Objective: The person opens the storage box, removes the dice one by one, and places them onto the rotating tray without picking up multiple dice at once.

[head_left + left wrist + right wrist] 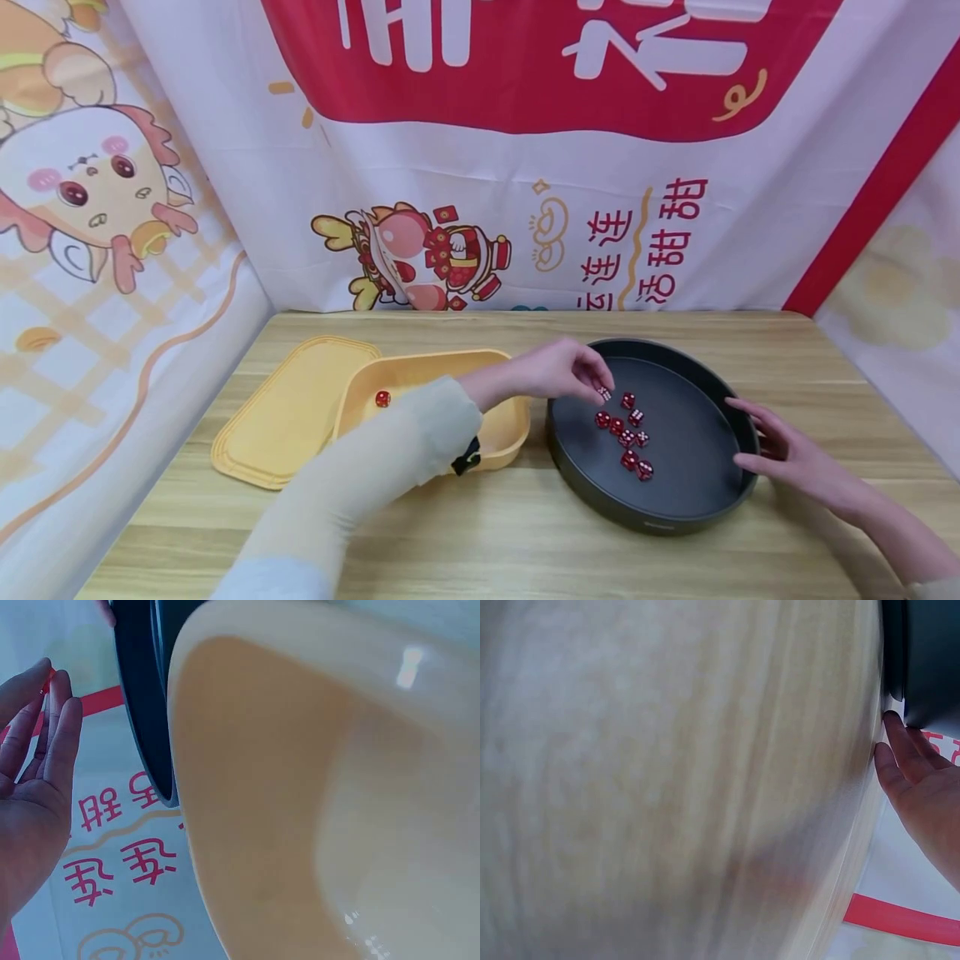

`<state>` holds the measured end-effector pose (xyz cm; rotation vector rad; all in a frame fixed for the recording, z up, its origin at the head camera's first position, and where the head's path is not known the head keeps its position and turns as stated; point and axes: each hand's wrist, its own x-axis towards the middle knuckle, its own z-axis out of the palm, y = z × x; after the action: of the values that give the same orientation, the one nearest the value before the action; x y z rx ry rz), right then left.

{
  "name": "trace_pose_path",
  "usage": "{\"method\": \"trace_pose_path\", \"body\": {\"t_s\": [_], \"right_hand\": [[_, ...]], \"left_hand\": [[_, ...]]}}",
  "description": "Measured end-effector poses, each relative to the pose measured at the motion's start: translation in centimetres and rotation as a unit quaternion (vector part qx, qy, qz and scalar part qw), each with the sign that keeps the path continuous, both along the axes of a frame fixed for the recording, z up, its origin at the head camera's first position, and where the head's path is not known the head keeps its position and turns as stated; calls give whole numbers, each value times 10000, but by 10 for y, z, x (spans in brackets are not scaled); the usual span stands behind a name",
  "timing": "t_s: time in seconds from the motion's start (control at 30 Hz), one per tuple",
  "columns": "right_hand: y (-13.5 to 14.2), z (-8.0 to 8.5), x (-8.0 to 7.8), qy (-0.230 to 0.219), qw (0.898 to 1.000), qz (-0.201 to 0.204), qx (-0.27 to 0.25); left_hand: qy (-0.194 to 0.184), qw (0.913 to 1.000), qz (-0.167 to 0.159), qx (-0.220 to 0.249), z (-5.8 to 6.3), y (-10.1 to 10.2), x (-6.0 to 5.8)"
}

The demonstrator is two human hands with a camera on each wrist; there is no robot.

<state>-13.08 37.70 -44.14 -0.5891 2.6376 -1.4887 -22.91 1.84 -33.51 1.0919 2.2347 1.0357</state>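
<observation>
My left hand [566,371] pinches a red die [49,681] between thumb and fingertips, over the left side of a round dark pan [682,492]. Below it, several translucent red dice [628,437] with white pips lie on the pan's floor. At the pan's right side, my right hand [802,467] rests its extended fingertips on the rim. The right wrist view has these fingers [907,754] against the dark wall. Under my left forearm stands a yellow box [427,362], partly hidden by the sleeve, with one red die [383,399] visible inside.
A flat yellow lid [292,408] lies left of the box, close against it. All of this is on a wood-grain table [480,550]. Printed cloth [480,183] hangs behind the table and along both sides. A black strap [467,457] is on my left wrist.
</observation>
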Motion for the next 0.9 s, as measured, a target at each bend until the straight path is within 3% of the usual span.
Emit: {"method": "trace_pose_path", "body": {"t_s": [0.4, 0.9], "right_hand": [[1, 0, 0, -38, 10000, -21, -36], [1, -1, 0, -9, 10000, 31, -73]], "left_hand": [[6, 9993, 226, -303, -6, 24, -16], [96, 9949, 424, -905, -17, 31, -25]]}}
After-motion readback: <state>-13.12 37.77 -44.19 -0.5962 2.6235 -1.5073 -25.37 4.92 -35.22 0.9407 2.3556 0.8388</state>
